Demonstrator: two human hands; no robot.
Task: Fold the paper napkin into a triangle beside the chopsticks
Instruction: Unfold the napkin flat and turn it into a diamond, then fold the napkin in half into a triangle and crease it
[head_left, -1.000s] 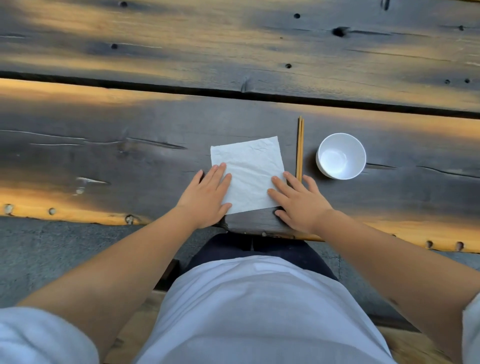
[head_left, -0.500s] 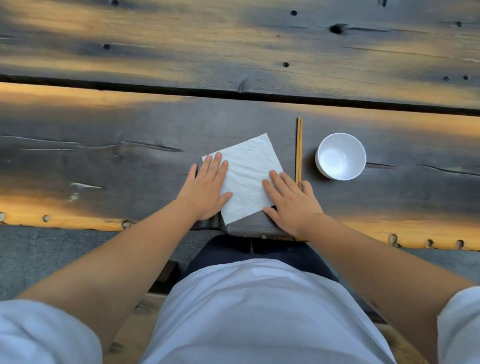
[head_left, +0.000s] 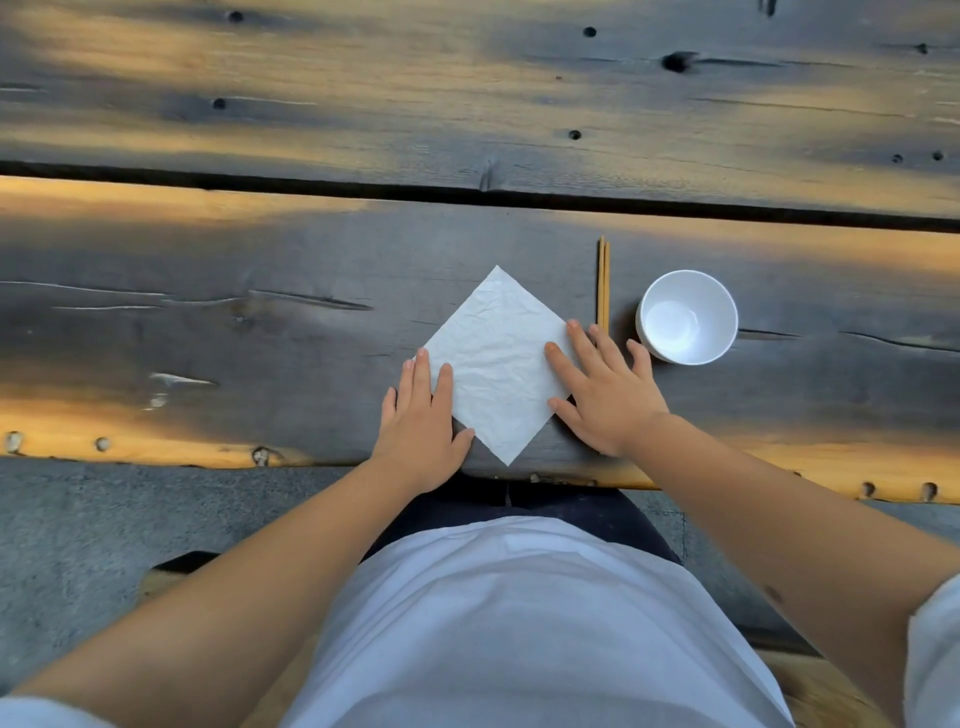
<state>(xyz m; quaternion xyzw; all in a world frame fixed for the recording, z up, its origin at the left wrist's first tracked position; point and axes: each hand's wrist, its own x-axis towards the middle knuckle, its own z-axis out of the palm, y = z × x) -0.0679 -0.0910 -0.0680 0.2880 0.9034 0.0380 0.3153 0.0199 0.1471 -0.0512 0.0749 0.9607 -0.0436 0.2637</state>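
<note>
Both flat hands press an unfolded napkin on the wooden table (head_left: 260, 322).

The paper napkin (head_left: 496, 364) lies as a diamond; left hand (head_left: 422, 421) at its 8 o'clock, right hand (head_left: 605, 392) at 3 o'clock, fingers spread, grasping nothing. White bowl (head_left: 687, 317) and chopsticks (head_left: 602, 286) at 2 o'clock.

The table (head_left: 260, 270) is rough, weathered wood, matt, with cracks and knot holes. The napkin (head_left: 493, 358) is thin white paper, lightly crinkled and matt. The chopsticks (head_left: 602, 286) look like smooth pale wood. The bowl (head_left: 688, 317) is white and glossy.
</note>
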